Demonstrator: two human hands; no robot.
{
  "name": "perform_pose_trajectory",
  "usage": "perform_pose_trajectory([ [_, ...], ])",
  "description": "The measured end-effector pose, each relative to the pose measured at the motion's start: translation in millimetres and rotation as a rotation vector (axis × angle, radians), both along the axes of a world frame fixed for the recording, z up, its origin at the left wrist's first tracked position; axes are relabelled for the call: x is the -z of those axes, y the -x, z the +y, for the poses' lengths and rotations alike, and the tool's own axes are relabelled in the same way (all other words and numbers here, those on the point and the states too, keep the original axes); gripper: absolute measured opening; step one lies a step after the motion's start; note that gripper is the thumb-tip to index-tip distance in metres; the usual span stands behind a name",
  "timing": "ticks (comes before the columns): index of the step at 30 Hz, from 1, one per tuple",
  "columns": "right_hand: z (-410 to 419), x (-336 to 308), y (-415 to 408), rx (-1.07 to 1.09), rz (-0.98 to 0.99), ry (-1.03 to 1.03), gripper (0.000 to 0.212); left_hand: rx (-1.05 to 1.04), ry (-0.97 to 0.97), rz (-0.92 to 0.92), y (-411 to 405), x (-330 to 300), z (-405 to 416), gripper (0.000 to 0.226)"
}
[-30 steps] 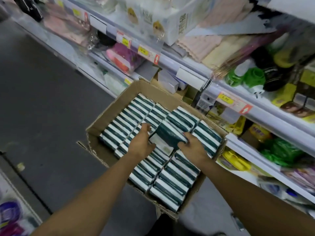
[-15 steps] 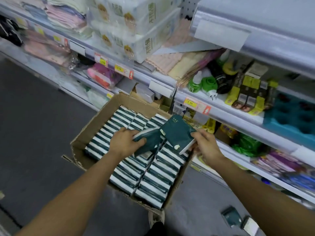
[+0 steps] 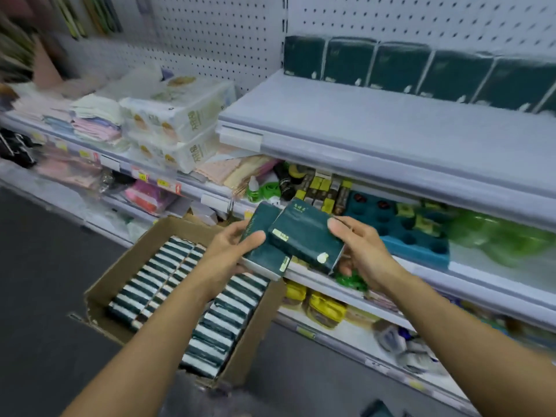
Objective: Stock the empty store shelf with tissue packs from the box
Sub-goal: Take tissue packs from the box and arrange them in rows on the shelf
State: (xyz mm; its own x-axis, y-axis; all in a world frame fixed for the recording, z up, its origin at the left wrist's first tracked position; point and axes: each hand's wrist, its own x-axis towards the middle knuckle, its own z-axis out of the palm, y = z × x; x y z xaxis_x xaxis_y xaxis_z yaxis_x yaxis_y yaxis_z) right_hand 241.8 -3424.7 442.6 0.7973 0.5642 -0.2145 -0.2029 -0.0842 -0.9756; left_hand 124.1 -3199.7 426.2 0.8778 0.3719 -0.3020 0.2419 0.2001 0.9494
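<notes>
Both hands have risen clear of the cardboard box (image 3: 126,275) since half a second ago, each carrying the dark green tissue pack it was then lifting from the rows, and the view has tilted up to reveal the pale shelf (image 3: 376,130) above. The left hand (image 3: 231,251) grips the left tissue pack (image 3: 264,254), thumb curled over its top face and fingers underneath. The right hand (image 3: 361,251) clamps the right tissue pack (image 3: 307,236), thumb pressed on its upper right corner, fingers wrapped below. That right pack overlaps the left one and the two appear to touch, though motion blur makes the contact hard to confirm. Both packs hang in front of the middle shelves, above the box's far right corner and well below the pale shelf.

A row of standing packs (image 3: 421,67) lines the back of that shelf against the white pegboard (image 3: 210,31); the shelf's front part is bare. The box sits on the dark floor (image 3: 36,266) beside the shelving, filled with tight rows of boxed packs (image 3: 222,326) on edge. Wrapped white paper bundles (image 3: 177,115) are stacked on the neighbouring shelf to the left.
</notes>
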Motion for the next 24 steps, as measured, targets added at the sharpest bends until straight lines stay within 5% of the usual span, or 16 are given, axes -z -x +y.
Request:
perform_pose_trajectory([
  [2,-39.0,-23.6,-0.4,-0.038,-0.069,0.011,0.057,0.042,-0.022,-0.051,-10.2,-21.7,-38.2,0.052],
  [5,-95.7,-55.2,-6.9,0.014,-0.164,0.034,0.052,0.069,-0.111,-0.113,-28.4,-55.7,-91.6,0.037],
  [17,-308.8,-146.3,-58.0,0.398,-0.430,0.005,0.034,0.235,-0.304,-0.309,-125.9,-141.3,-279.1,0.037],
  [24,-402.4,-162.6,-128.4,0.673,-0.569,0.242,0.041,0.264,-0.368,-0.346,-196.4,-167.7,-316.4,0.039],
])
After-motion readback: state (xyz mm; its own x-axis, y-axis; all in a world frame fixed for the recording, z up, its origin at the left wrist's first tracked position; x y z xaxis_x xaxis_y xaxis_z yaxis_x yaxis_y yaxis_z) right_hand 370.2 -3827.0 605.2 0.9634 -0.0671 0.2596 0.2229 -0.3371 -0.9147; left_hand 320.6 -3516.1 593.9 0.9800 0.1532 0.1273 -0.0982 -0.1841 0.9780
